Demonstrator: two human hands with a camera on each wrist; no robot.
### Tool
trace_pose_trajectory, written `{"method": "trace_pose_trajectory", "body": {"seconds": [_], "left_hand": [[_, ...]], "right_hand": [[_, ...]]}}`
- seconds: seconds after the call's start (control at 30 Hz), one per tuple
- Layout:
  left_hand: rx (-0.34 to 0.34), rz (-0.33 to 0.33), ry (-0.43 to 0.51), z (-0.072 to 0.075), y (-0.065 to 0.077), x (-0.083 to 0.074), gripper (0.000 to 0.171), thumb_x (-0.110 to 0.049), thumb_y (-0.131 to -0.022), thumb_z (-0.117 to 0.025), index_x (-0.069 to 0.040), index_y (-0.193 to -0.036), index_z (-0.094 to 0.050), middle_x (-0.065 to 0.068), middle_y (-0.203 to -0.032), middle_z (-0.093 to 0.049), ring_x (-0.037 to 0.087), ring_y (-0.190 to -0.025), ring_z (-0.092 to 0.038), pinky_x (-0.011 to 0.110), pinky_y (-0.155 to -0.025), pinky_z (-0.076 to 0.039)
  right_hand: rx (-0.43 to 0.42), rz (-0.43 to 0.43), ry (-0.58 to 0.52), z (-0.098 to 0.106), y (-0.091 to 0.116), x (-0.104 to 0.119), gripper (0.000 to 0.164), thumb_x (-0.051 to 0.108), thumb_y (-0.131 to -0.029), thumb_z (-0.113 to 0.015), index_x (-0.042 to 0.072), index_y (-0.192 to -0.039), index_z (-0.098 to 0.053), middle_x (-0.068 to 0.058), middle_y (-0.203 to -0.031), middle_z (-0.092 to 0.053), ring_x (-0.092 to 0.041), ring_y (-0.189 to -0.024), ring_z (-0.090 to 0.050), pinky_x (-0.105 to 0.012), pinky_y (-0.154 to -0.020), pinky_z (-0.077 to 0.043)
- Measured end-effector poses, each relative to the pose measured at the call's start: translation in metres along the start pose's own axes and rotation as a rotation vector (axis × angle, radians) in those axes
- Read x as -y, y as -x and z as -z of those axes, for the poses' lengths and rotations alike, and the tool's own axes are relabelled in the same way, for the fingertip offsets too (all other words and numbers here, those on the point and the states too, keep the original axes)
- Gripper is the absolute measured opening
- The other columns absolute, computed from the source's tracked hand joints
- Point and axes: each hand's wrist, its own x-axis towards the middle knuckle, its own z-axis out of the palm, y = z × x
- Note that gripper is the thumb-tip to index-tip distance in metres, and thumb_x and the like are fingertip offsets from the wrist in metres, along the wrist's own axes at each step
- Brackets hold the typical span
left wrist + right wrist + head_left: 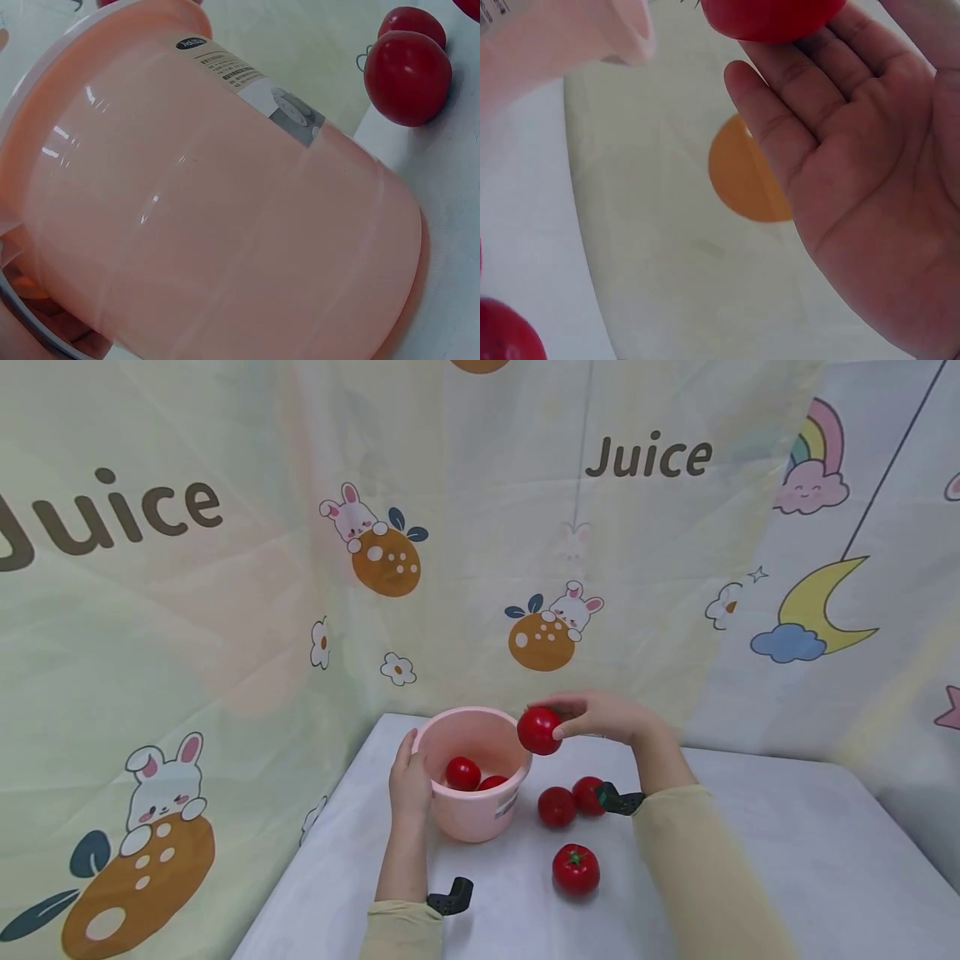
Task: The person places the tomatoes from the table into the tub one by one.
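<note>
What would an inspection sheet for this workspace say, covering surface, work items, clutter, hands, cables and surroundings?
Surface: white-covered table, slightly creased.
Work items: pink bucket upright, label on its side; two tomatoes visible inside, three tomatoes on the table to its right, one held tomato at the bucket's right rim as the head view shows it.
Clutter: nothing seen.
Left hand: grips the bucket at its left rim; black device at the wrist.
Right hand: holds the sixth tomato in its fingers; black device at the wrist.
Cables: nothing seen.
Surroundings: printed curtain behind and to the left, with rabbits and "Juice" lettering.
</note>
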Motion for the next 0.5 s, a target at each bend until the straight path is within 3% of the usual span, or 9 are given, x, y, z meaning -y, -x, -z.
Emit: {"method": "trace_pose_trajectory", "body": {"seconds": [0.5], "left_hand": [[-0.01, -0.008, 0.0, 0.0, 0.0, 0.003, 0.047, -0.039, -0.102, -0.043, -0.046, -0.148, -0.036, -0.012, -0.157, -0.037, 0.023, -0.148, -0.031, 0.051, -0.108, -0.045]], "right_hand": [[0.062, 0.001, 0.05, -0.032, -0.046, 0.017, 0.051, 0.038, -0.079, -0.081, 0.037, -0.127, -0.063, 0.008, -0.126, -0.065, -0.02, -0.124, -0.056, -0.042, -0.095, -0.055]]}}
